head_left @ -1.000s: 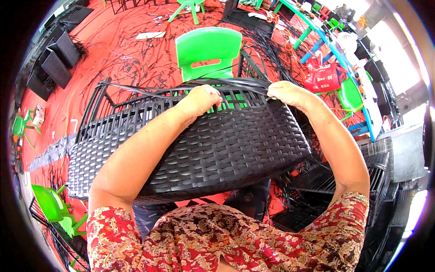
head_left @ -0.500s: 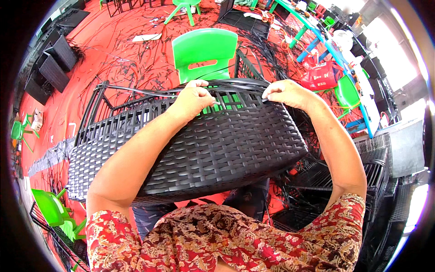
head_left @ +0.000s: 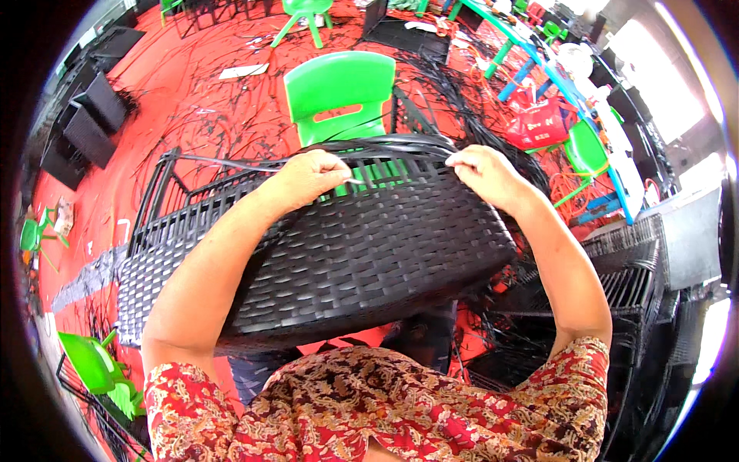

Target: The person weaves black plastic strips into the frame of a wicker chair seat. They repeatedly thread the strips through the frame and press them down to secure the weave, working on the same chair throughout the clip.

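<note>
A black woven wicker panel [head_left: 362, 254] on a dark frame lies across my lap, tightly woven on the near side. Along its far edge, bare upright strips stand with gaps between them, and several long loose black strips [head_left: 377, 144] lie over that edge. My left hand [head_left: 308, 182] is closed in a pinch at the gap left of middle, a shiny strip end showing at its fingertips. Closed as well, my right hand [head_left: 485, 175] pinches a black strip near the far right corner. Its fingertips touch the top of the weave; the rest of that strip is hard to follow.
A green plastic chair [head_left: 340, 92] stands just beyond the panel. At the right are a red bag [head_left: 536, 125], another green chair [head_left: 585, 150] and a blue-green table [head_left: 566, 88]. Black strips litter the red floor [head_left: 192, 100]. Dark woven pieces [head_left: 92, 127] stand far left.
My left hand has shifted slightly left along the far edge. My right hand has turned a little, its fingertips now higher at the corner. The whole view has shifted slightly.
</note>
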Action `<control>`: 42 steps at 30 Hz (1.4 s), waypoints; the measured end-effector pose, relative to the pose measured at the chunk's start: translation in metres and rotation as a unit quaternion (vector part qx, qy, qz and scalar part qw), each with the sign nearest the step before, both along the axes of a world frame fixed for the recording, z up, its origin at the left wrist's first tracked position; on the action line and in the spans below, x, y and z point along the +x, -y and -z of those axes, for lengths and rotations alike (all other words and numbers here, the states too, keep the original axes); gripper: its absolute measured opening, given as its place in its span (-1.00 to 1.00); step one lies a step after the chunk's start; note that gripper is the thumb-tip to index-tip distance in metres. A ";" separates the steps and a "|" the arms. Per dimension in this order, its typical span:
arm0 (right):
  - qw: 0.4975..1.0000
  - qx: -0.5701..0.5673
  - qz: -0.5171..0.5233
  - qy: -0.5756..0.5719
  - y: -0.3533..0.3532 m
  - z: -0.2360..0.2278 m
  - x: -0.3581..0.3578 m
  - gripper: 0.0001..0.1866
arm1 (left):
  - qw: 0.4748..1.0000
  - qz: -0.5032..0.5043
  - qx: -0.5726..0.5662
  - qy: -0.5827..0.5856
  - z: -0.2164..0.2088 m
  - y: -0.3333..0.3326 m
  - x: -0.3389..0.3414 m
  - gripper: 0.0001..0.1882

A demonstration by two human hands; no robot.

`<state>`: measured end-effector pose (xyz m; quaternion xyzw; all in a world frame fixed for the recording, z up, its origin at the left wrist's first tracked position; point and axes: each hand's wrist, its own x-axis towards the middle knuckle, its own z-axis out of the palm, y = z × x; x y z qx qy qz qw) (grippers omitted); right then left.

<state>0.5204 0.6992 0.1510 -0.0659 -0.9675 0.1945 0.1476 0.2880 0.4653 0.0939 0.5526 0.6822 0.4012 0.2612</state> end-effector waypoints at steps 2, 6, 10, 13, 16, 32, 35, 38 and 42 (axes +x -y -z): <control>0.991 0.137 -0.007 -0.013 0.022 0.005 0.005 -0.80 | 1.000 -0.016 -0.013 -0.007 -0.005 0.014 0.002 -0.74; 0.992 0.126 -0.003 -0.012 0.028 0.006 0.013 -0.81 | 0.993 -0.028 -0.061 -0.100 -0.021 0.065 -0.025 -0.76; 0.984 0.177 0.027 -0.016 0.049 -0.013 0.007 -0.80 | 0.937 -0.083 -0.039 -0.337 -0.003 0.162 -0.082 -0.80; 0.995 0.090 -0.052 -0.012 0.077 -0.015 -0.024 -0.74 | 0.903 -0.222 -0.099 -0.353 0.010 0.241 -0.102 -0.80; 0.994 0.057 -0.086 0.027 0.099 -0.009 -0.051 -0.64 | 0.880 -0.294 -0.166 -0.334 0.016 0.303 -0.122 -0.77; 0.995 0.070 -0.047 0.053 0.118 0.031 -0.058 -0.61 | 0.904 -0.405 -0.132 -0.043 0.041 0.409 -0.162 -0.78; 0.994 0.074 -0.043 0.062 0.119 0.030 -0.057 -0.60 | 0.914 -0.384 -0.094 0.095 0.039 0.421 -0.163 -0.79; 0.995 0.074 -0.060 0.038 0.113 0.036 -0.057 -0.60 | 0.936 -0.322 -0.141 -0.009 0.028 0.427 -0.167 -0.78; 0.997 0.043 -0.059 0.038 0.125 0.024 -0.060 -0.49 | 0.923 -0.297 -0.174 -0.172 0.012 0.420 -0.167 -0.78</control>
